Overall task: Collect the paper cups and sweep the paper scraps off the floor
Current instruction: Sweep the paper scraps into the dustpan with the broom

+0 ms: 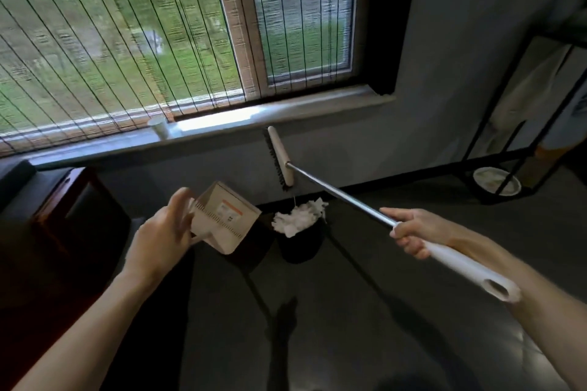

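The left grip [162,232], at centre left of the frame, is clamped on the handle end of the dustpan [225,219], fingers curled about it. The pan is tipped so its labelled underside faces the camera, its far edge near the black bin [300,244] at the centre. That tilt suits pouring, and the bin is already heaped with white scraps [298,216], so the emptying looks done or nearly so.

The right grip [413,232], at centre right, is wrapped round the broom [333,190] where the metal shaft meets the white handle. The broom head hangs in the air above the bin, in front of the wall below the sill [270,117], bristles turned left. It seems to be held up to stay clear of the pan while it is tipped.

One paper cup [158,127] stands upright on the sill at upper left, well apart from both grips, so collecting it seems yet to be done. The patch of floor [349,311] in view shows no loose scraps, though it is dark and glossy.

At lower left stands dark wooden furniture [73,216]. At right, a black frame [508,155] stands over a round container [497,184] with something pale inside.
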The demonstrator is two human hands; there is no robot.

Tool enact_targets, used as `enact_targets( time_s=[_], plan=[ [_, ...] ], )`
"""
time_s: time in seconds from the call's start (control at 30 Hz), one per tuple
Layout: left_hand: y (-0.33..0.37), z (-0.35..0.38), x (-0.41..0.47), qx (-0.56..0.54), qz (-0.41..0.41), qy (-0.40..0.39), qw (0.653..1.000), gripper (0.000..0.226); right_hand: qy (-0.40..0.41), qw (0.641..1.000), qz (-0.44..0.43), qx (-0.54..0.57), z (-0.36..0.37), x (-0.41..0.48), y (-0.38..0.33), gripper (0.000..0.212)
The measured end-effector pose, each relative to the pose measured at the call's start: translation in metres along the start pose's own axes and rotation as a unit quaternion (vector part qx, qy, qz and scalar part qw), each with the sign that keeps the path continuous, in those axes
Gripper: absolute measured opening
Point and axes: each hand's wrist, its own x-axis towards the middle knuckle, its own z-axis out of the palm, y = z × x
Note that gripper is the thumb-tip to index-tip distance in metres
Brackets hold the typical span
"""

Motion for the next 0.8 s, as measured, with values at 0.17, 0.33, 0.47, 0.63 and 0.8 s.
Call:
enact_targets(
  time_s=[0.17, 0.33, 0.47, 0.63, 0.8],
  plan=[
    [0.008, 0.013, 0.017, 0.035, 0.058, -0.026, 0.997, 0.046, -0.014, 1.0, -0.003, 0.005, -0.001, 0.014, -0.014, 0.066],
    [0.029, 0.041, 0.016, 0.106, 0.228, -0.063, 0.966, 0.047, -0.01, 0.997, 0.006, 0.074, -0.002, 0.008, -0.008, 0.062],
    [0.054, 0.072, 0.003, 0.122, 0.29, -0.204, 0.927, 0.07, 0.009, 0.994, 0.012, 0.112, -0.013, -0.008, 0.001, 0.06],
    [0.084, 0.093, -0.011, 0.098, 0.302, -0.35, 0.881, 0.053, 0.042, 0.99, 0.01, 0.136, -0.019, -0.026, 0.021, 0.064],
    [0.099, 0.108, -0.029, 0.079, 0.239, -0.43, 0.867, 0.068, 0.057, 0.985, 0.012, 0.164, -0.02, -0.035, 0.048, 0.065]
  ],
)
